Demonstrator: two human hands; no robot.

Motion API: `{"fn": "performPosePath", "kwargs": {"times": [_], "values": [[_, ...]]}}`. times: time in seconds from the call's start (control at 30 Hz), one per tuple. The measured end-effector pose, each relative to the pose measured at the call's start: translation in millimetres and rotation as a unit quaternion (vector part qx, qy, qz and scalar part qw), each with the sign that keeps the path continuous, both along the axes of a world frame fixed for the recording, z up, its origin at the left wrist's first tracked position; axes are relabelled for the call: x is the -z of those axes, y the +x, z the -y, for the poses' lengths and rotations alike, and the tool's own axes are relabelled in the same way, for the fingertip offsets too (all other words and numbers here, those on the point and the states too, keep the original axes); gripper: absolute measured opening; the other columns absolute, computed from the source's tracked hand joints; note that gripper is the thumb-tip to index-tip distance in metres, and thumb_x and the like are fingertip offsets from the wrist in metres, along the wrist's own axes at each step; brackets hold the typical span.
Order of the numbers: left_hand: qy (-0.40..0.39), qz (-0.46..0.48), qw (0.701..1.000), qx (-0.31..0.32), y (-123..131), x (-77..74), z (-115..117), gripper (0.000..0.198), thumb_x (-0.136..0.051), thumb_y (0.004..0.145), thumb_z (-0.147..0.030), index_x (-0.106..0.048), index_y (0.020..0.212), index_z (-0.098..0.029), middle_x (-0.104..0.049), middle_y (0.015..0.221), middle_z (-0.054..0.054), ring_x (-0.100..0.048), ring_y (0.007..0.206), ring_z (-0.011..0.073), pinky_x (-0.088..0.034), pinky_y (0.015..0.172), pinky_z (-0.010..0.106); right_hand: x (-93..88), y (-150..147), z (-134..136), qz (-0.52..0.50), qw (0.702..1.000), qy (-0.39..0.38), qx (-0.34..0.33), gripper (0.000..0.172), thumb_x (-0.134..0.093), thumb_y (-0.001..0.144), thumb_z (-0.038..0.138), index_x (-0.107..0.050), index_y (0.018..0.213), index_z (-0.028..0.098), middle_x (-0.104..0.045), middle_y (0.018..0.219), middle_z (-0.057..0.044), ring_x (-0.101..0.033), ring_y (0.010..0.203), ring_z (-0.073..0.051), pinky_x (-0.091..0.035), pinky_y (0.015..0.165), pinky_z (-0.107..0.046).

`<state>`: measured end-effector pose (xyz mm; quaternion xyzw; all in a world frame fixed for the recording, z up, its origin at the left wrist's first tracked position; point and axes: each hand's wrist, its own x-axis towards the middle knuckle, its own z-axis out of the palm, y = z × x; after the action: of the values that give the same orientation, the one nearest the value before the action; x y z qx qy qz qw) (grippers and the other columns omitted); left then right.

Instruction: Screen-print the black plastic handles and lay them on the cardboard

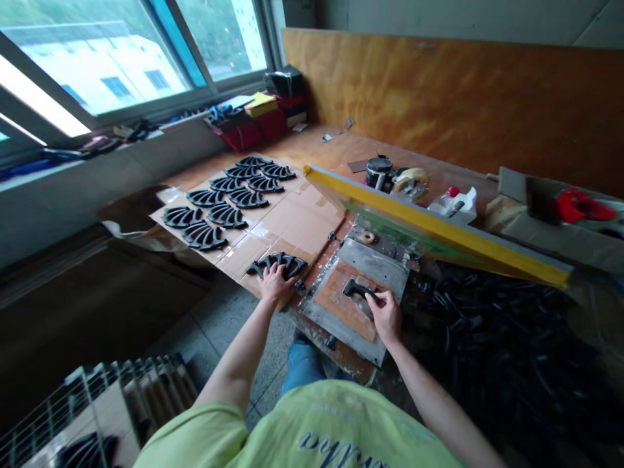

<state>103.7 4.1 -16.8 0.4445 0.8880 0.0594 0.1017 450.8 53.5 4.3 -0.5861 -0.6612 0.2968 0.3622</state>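
Both forearms are stretched forward from a light green shirt. The left hand [275, 283] is laid palm down, fingers spread, on a black fan-shaped part [279, 262] at the near edge of the cardboard sheet [292, 221]. The right hand [386, 316] is bent at the wrist, and its fingers are closed in a pinch on the near end of a small black piece [357, 289]. This piece lies on the brown centre of a grey metal plate [375, 263] on the worktop [336, 146].

Ten further fan-shaped parts [227, 216] are counted on the cardboard, set out in two staggered rows well apart from the hands. Each is dark, ribbed and arched, and looks like moulded plastic. One yellow-edged frame [439, 225] with a translucent greenish mesh is held tilted above the plate. Behind it one black tin [379, 173], one tape roll [412, 177] and one white bottle with a red cap [455, 201] are seen. A heap of black pieces [487, 331] lies to the right; its count cannot be told.
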Motion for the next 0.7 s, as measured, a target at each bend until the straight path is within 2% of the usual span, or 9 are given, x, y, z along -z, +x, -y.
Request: {"fn": "performPosePath", "kwargs": {"times": [0.17,0.27,0.33,0.4,0.47,0.6,0.7], "values": [[0.021,-0.009,0.999,0.032,-14.7,2.7,0.1,0.06,-0.059,0.08,-0.062,-0.065,0.127,-0.025,-0.05,0.149,0.008,-0.04,0.136,0.0397,-0.038,0.105,0.056,4.5,2.4,2.9,0.061,0.993,0.09,-0.049,0.04,-0.052,0.093,0.058,-0.057,0.077,0.021,-0.065,0.089,-0.01,-0.063,0.088,-0.024,-0.051,0.083,-0.038],[0.046,-0.019,0.995,0.088,-37.2,4.8,-10.9,0.056,-0.063,0.079,-0.06,-0.068,0.124,-0.026,-0.055,0.145,0.008,-0.043,0.134,0.0391,-0.038,0.105,0.054,7.7,4.0,4.4,0.072,0.994,0.071,-0.043,0.036,-0.055,0.093,0.054,-0.062,0.098,0.019,-0.064,0.103,-0.012,-0.063,0.098,-0.025,-0.053,0.088,-0.04],[0.071,-0.021,0.988,0.139,-59.1,4.5,-33.0,0.054,-0.067,0.078,-0.058,-0.069,0.122,-0.026,-0.057,0.143,0.008,-0.044,0.134,0.0389,-0.037,0.106,0.054,11.2,4.9,4.9,0.097,0.993,0.058,-0.039,0.047,-0.058,0.09,0.058,-0.061,0.117,0.019,-0.062,0.117,-0.013,-0.061,0.109,-0.027,-0.052,0.094,-0.043],[0.097,-0.017,0.977,0.19,-83.6,2.4,-68.8,0.052,-0.069,0.077,-0.056,-0.07,0.12,-0.026,-0.058,0.142,0.008,-0.045,0.133,0.0388,-0.037,0.105,0.054,16.1,7.7,3.8,0.14,0.988,0.052,-0.047,0.057,-0.059,0.086,0.062,-0.059,0.126,0.021,-0.059,0.128,-0.013,-0.058,0.118,-0.03,-0.05,0.1,-0.045],[0.118,-0.01,0.965,0.235,-107.2,-1.1,-115.9,0.051,-0.071,0.075,-0.053,-0.071,0.118,-0.026,-0.059,0.14,0.009,-0.047,0.131,0.0382,-0.039,0.104,0.054,21.6,14.1,0.5,0.184,0.98,0.044,-0.054,0.061,-0.061,0.083,0.064,-0.061,0.127,0.023,-0.059,0.13,-0.012,-0.059,0.119,-0.031,-0.051,0.1,-0.045],[0.129,0.014,0.942,0.309,-141.0,-10.1,-225.4,0.054,-0.074,0.072,-0.052,-0.071,0.119,-0.026,-0.06,0.137,0.01,-0.048,0.128,0.0374,-0.04,0.101,0.053,28.1,34.7,-9.1,0.244,0.966,0.038,-0.074,0.059,-0.068,0.076,0.061,-0.066,0.122,0.024,-0.066,0.123,-0.01,-0.064,0.11,-0.032,-0.056,0.092,-0.042],[0.115,0.03,0.926,0.358,-152.9,-15.6,-304.4,0.055,-0.073,0.073,-0.054,-0.071,0.12,-0.026,-0.06,0.138,0.01,-0.046,0.129,0.0371,-0.039,0.103,0.053,23.0,39.6,-11.7,0.261,0.96,0.046,-0.092,0.052,-0.069,0.075,0.056,-0.07,0.117,0.025,-0.069,0.118,-0.008,-0.066,0.107,-0.031,-0.058,0.089,-0.041]]}}
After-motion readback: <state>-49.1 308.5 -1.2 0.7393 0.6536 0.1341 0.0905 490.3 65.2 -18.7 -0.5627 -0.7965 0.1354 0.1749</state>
